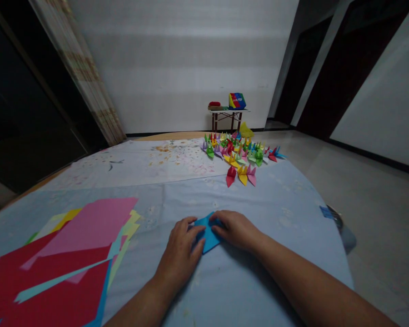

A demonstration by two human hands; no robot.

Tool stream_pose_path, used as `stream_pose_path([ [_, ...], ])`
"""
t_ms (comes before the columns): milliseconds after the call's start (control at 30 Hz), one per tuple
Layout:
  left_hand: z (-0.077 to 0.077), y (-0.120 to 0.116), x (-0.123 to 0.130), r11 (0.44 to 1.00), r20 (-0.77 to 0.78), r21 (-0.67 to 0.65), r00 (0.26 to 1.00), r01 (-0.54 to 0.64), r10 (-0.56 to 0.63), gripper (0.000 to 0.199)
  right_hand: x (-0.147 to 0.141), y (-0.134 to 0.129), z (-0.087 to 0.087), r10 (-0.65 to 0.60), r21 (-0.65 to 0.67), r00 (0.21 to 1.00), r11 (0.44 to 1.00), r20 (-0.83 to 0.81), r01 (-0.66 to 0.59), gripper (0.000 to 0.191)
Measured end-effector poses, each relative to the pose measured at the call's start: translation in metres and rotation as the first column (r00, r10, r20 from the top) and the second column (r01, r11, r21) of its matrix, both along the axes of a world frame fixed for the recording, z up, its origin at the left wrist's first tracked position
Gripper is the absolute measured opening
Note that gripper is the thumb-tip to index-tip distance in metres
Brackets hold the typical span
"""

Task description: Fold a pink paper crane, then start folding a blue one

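Observation:
A small folded piece of blue paper (209,237) lies on the pale blue tablecloth between my hands. My left hand (184,245) is on its left side, fingers apart, with fingertips resting on the paper's edge. At the upper right edge, my right hand (235,228) has its thumb and fingers closed together on the paper. Part of the paper is hidden under the fingers of both hands.
Large sheets of red paper (64,290) and pink paper (95,222) are stacked at the left. Several folded paper cranes (238,152) stand at the back right of the round table. A small side table (228,111) stands by the wall.

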State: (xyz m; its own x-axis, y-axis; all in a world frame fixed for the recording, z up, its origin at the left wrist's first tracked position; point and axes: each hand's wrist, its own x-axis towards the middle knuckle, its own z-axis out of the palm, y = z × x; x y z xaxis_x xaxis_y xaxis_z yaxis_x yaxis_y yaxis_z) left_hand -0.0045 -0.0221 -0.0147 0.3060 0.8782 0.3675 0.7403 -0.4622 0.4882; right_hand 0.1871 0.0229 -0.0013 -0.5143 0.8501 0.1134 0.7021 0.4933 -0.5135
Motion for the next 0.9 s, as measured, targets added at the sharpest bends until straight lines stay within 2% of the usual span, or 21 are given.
stream_pose_path([
  [100,0.0,-0.002,0.0,0.996,-0.128,0.088,0.992,-0.005,0.016,0.022,-0.002,-0.001,0.004,0.009,0.057,0.997,0.998,0.075,-0.014,0.027],
  [167,0.0,-0.004,0.0,0.994,-0.192,0.108,0.981,0.018,0.003,0.023,0.001,0.002,0.005,0.042,0.071,0.998,0.996,0.043,-0.045,0.027],
  [333,0.004,-0.006,0.002,0.996,-0.27,0.064,0.962,0.064,-0.044,0.027,0.028,0.013,0.008,0.218,-0.009,0.959,0.975,-0.181,-0.223,0.034],
  [500,0.005,-0.005,0.003,0.997,-0.28,0.05,0.959,0.065,-0.048,0.031,0.04,0.018,0.01,0.341,-0.042,0.927,0.935,-0.155,-0.351,0.031],
  [667,0.003,-0.008,0.002,0.997,-0.262,0.042,0.964,0.066,-0.052,0.031,0.036,0.018,0.01,0.354,-0.039,0.922,0.931,-0.156,-0.364,0.019],
  [900,0.004,-0.009,0.0,0.997,-0.181,0.006,0.981,0.079,-0.076,0.026,0.031,0.021,0.006,0.28,-0.058,0.947,0.955,-0.159,-0.292,0.021],
])
